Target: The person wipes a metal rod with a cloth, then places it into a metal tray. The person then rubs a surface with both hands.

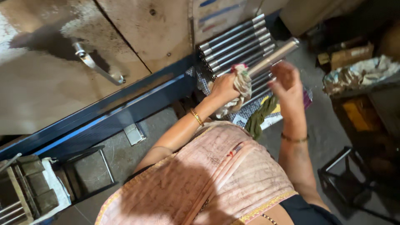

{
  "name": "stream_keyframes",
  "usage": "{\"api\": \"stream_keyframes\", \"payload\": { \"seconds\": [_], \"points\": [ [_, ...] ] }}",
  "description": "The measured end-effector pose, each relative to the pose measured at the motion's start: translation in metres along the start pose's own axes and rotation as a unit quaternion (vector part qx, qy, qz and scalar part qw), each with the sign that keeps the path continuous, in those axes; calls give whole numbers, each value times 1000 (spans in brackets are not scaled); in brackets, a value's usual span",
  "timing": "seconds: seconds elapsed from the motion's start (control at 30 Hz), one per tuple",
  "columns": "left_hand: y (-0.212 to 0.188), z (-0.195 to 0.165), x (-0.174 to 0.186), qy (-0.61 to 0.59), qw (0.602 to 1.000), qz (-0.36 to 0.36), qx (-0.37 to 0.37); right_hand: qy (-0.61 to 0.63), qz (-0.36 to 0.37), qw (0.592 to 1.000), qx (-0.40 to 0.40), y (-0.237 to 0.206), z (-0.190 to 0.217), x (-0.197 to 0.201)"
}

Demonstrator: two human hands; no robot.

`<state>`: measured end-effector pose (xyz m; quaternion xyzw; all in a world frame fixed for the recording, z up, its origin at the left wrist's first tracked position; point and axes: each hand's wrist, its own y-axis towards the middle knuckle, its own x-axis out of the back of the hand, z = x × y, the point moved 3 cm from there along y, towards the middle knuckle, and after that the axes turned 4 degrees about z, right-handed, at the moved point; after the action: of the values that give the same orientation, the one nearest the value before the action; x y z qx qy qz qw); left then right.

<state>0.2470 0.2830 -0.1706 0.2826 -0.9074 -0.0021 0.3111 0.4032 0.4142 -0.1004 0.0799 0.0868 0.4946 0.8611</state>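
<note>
Two hands work on one smooth, shiny metal rod (273,56), a long round bar that slants up to the right above a stack of like rods. The left hand (225,87) is closed around a crumpled, soft-looking rag (241,85), pale with red and green patches, and presses it around the rod's lower end. The right hand (287,79) is held loosely open beside the rod, fingers curled and near it; whether they touch the metal is hard to tell, since the hand is a little blurred. Each wrist wears a thin gold bangle (196,117). Under the hands the stack of rods (237,41) lies in neat parallel rows, their round cut ends gleaming, on a checked cloth (250,110) spread on the floor, with a limp olive-green cloth (260,116) draped at its near edge. To the left stands a large machine with a worn, stained beige panel (50,83), a bent metal handle (98,66) on it and a dark blue frame (125,110) along its foot. A wooden crate (25,187) sits at lower left beside a black metal stand (89,171). The floor (141,154) is rough grey concrete, and cardboard and crumpled wrappings (358,71) clutter the dim right side.
</note>
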Motion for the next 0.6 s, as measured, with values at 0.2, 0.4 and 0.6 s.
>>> {"api": "stream_keyframes", "payload": {
  "seconds": [0.2,0.4,0.6],
  "points": [
    [-6,-22,-46,-20,989,139,-42,334,-20,940,57,13,-21,-7],
    [-7,-11,-80,68,987,132,-65,390,-193,898,70,5,-30,39],
    [-4,-11,-63,112,978,75,-162,345,-286,880,154,-7,6,105]
  ]
}}
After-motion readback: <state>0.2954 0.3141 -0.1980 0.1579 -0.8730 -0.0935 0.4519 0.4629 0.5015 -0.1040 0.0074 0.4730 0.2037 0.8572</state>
